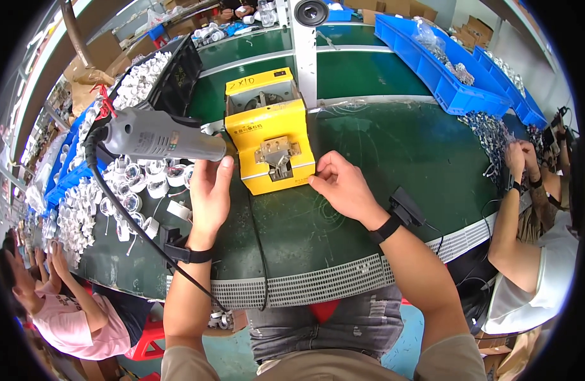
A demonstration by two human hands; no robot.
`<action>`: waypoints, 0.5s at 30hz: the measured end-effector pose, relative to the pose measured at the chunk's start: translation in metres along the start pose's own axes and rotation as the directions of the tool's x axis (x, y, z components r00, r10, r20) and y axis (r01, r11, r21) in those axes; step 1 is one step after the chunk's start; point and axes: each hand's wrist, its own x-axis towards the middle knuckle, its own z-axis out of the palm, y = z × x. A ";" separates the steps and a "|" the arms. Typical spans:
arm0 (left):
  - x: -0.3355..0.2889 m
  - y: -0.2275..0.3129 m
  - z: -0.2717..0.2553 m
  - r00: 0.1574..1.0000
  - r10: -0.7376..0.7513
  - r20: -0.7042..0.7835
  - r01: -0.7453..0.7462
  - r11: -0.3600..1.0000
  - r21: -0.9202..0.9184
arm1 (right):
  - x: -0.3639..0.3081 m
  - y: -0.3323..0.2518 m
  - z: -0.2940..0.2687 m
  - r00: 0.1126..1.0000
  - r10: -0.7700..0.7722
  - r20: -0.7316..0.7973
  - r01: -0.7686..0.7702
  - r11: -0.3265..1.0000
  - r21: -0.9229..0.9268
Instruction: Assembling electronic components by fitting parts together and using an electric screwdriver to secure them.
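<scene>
A yellow bench machine (273, 130) stands on the green work surface in front of me, with a small metal fixture (277, 154) on its sloped front. To its left, a grey heat gun (162, 136) points its nozzle toward the machine. My left hand (210, 197) is raised just below that nozzle, thumb apart from the fingers; the nozzle hides the fingertips, and I cannot tell whether they touch it. At the machine's lower right corner is my right hand (344, 187), thumb and forefinger closed together; whatever lies between them is too small to make out.
White round parts (137, 184) crowd the surface at left, below a black crate (178, 79) of white pieces. Blue bins (445, 70) stand at far right beside a heap of small parts (489, 140). A black cable (257, 241) crosses the near edge. People work on both sides.
</scene>
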 end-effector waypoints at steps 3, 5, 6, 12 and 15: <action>0.001 -0.002 -0.003 1.000 -0.024 0.002 0.024 0.999 -0.043 | 0.000 0.002 0.000 1.000 -0.008 -0.007 0.008 1.000 -0.005; 0.001 -0.003 -0.006 1.000 -0.016 0.020 0.015 0.998 0.061 | 0.001 0.003 0.000 1.000 -0.015 -0.015 0.015 1.000 -0.005; 0.002 -0.002 -0.006 1.000 -0.017 0.020 0.015 0.998 0.060 | 0.001 0.003 0.000 1.000 -0.003 -0.007 0.003 1.000 -0.011; -0.002 0.002 -0.006 0.998 -0.036 0.051 0.033 0.998 0.046 | 0.000 -0.001 -0.001 1.000 0.013 0.005 -0.012 1.000 -0.018; -0.004 0.002 -0.007 0.999 0.008 0.046 -0.012 0.996 0.083 | 0.000 -0.001 -0.001 1.000 0.015 0.014 -0.015 1.000 -0.008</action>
